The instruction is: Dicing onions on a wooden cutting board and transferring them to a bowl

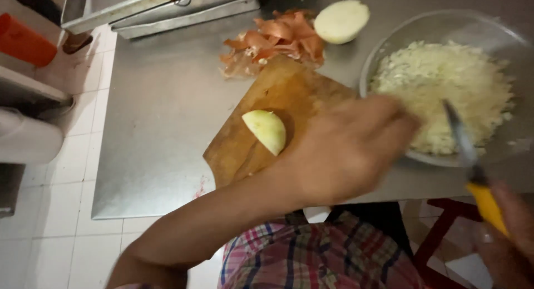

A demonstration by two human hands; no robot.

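**A:** ok so what's each hand actually doing here?

**B:** The left hand (347, 147) reaches across the wooden cutting board (267, 108), blurred, hovering over its right part, between the onion wedge (266, 130) and the rim of the metal bowl (384, 50). Can't tell whether its fingers are apart or together, too smeared. It doesn't look like it's holding anything.

**A:** and the other one?

**B:** The right hand (509, 239) is down in the lower right corner, fingers clamped on the yellow handle of a knife (473, 166). The blade points up and away, its tip over the near side of the bowl.

**A:** what's in the bowl?

**B:** A big heap of chopped onion (445, 89), pale and fine. The bowl sits on the steel desk (161, 127), just right of the board.

**A:** so the wedge is the only bit on the board?

**B:** Yep, peeled wedge near the middle of the board, just left of the left hand. Can't say if they touch. Past the board's far corner there's a pile of orange onion skins (275, 38), and a peeled onion half (341, 21) right beside them. Metal trays (167, 11) at the far edge of the desk, white tiled floor (72, 172) on the left, and a plaid garment (311, 255) at the bottom.
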